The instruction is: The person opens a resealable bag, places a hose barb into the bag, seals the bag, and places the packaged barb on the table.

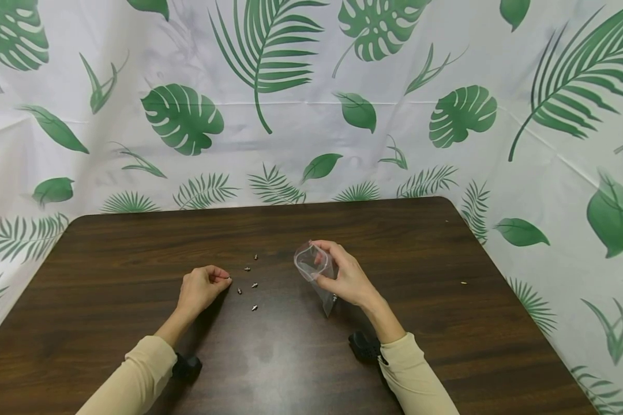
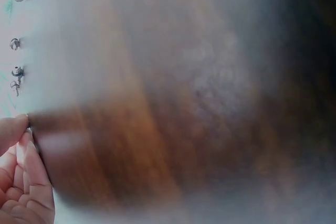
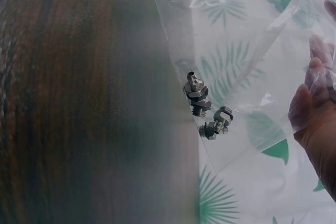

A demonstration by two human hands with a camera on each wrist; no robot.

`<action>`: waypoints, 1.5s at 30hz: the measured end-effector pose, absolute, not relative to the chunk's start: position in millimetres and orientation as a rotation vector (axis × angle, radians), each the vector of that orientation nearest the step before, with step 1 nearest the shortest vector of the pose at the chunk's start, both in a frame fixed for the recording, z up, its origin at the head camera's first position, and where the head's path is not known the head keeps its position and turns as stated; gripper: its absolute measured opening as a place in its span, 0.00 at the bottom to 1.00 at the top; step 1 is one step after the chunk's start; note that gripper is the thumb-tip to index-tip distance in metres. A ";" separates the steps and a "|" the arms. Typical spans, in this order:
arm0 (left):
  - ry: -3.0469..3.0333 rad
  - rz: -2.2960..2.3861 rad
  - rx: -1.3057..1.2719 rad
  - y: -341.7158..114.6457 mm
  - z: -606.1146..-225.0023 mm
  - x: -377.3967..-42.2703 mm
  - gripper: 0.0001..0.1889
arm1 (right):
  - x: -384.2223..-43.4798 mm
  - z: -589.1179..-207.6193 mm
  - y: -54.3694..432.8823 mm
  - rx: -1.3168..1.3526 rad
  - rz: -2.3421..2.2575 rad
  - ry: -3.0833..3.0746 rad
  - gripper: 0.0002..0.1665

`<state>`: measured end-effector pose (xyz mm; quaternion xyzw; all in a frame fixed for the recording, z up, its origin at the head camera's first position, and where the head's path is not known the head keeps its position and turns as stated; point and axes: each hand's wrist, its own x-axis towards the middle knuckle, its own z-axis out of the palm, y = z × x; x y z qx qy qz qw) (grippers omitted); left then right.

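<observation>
My left hand (image 1: 199, 291) is low over the table, thumb and fingertips pinching a small metal fitting (image 1: 229, 278) that the fingers mostly cover. To the right of these fingertips several loose fittings lie on the wood, among them one nearer me (image 1: 254, 308) and one farthest away (image 1: 256, 257). My right hand (image 1: 349, 278) grips a clear plastic bag (image 3: 247, 51) by its rim, its mouth spread and facing up and left. Inside the bag's lower part, a few threaded metal fittings (image 3: 197, 88) are bunched together in the right wrist view.
The dark wood table (image 1: 291, 357) runs back to a white leaf-print cloth (image 1: 301, 138) hanging behind and at the sides. A tiny pale scrap (image 1: 464, 283) lies on the right side of the table. Black wrist devices (image 1: 364, 347) sit beneath both forearms.
</observation>
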<state>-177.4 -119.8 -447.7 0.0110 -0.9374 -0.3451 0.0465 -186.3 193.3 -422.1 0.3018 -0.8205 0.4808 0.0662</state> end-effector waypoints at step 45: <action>-2.739 -1.530 0.007 -86.7 -413.3 -172.8 0.09 | -185.8 -421.3 193.0 0.917 1.461 -2.475 0.35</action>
